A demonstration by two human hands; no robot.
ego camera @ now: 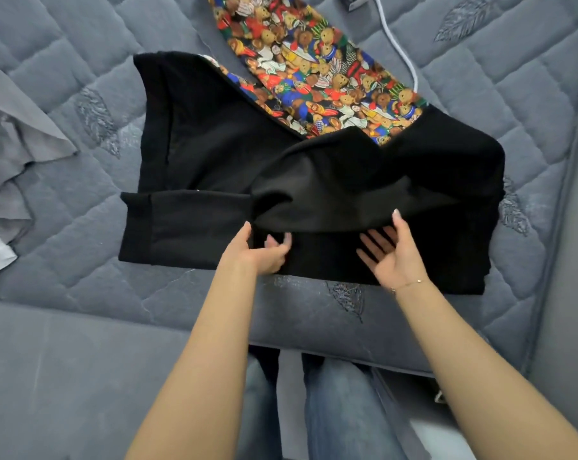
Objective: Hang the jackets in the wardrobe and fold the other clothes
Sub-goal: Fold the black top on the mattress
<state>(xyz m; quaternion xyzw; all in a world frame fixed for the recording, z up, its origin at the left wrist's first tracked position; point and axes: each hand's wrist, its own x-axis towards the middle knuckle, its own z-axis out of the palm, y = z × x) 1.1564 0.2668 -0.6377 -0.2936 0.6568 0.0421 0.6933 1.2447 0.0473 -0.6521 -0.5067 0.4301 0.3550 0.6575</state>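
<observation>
A black long-sleeved garment [214, 154] lies spread on the grey quilted mattress [81, 283], one cuffed sleeve [181, 227] stretched to the left. A fold of its black cloth is lifted across the middle. My left hand [264, 250] grips the lower edge of that raised fold with curled fingers. My right hand [390, 250] is under the same fold, palm up, fingers straight beneath the cloth and thumb on top of it. A bright garment printed with teddy bears [314, 71] lies behind, partly covered by the black one.
Grey crumpled cloth [12, 167] lies at the left edge of the mattress. A white cable [400, 51] runs along the mattress at the upper right. My legs in blue jeans [331, 410] stand against the bed's near edge.
</observation>
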